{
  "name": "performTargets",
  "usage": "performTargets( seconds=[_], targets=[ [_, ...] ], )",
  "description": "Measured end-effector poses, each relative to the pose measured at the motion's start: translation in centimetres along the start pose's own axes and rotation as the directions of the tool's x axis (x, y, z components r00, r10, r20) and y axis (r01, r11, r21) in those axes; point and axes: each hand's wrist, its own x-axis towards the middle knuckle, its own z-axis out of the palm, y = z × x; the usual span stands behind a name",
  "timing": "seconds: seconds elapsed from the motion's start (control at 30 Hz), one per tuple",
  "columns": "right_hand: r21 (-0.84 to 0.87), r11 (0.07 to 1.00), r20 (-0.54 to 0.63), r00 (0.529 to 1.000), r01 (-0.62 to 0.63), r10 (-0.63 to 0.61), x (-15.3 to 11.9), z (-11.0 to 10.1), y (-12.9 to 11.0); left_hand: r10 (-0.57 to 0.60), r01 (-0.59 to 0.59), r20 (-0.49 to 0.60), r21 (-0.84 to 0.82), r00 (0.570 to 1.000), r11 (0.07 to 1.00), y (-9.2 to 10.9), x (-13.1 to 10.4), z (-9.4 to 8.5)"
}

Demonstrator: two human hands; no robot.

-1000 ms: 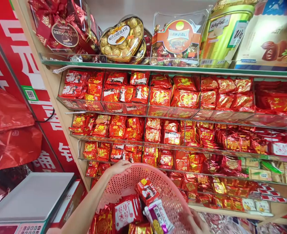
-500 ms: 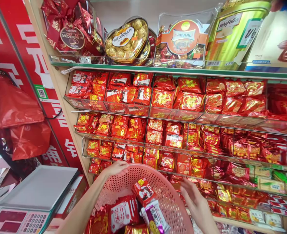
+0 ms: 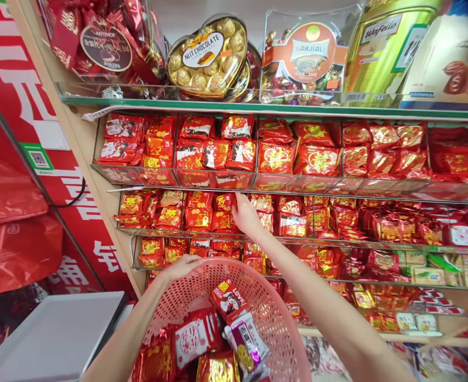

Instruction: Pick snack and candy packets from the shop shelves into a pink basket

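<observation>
The left hand (image 3: 182, 267) is curled over the far rim of a round pink plastic basket full of little holes (image 3: 274, 297), its fingers bent on the edge to hold it. The basket sits low in front of the shelves, and I cannot see what is under it. Inside lie a shiny red packet with the word LOVE (image 3: 229, 301), a white and purple packet with a cookie picture (image 3: 247, 345), a red and white paper-like packet (image 3: 196, 338) and a gold and red foil packet (image 3: 218, 368). The right hand (image 3: 247, 215) is up at the shelves — its fingers poke into the row just under the top row of small packets, right beside some shiny red and gold foil packets (image 3: 223, 220). The fingers look bent and close together, but I cannot tell if they have hold of a packet. So the step in hand looks like reaching in to pick. I think the next move calls for a small, neat pinch, then a lift over the clear plastic edge of the shelf (image 3: 202, 234) — with the basket kept steady below.
</observation>
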Motion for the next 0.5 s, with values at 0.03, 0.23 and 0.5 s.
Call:
performTargets(
  seconds=[0.03,0.23,0.5],
  targets=[
    [0.007,0.999,-0.009,0.999,-0.048,0.048,0.6,0.6,0.1,0.015,-0.015,-0.005,0.018,1.0,1.0,-0.2,0.1,-0.2],
    [0.425,0.839,0.068,0.936,-0.34,0.345,2.2,3.0,0.8,0.058,-0.057,0.058,-0.02,0.997,0.998,-0.1,0.6,-0.6],
    [0.551,0.777,-0.002,0.93,-0.306,0.368,2.7,3.2,1.1,0.051,-0.041,0.08,-0.122,0.996,0.992,0.5,1.7,-0.2]
  ],
)
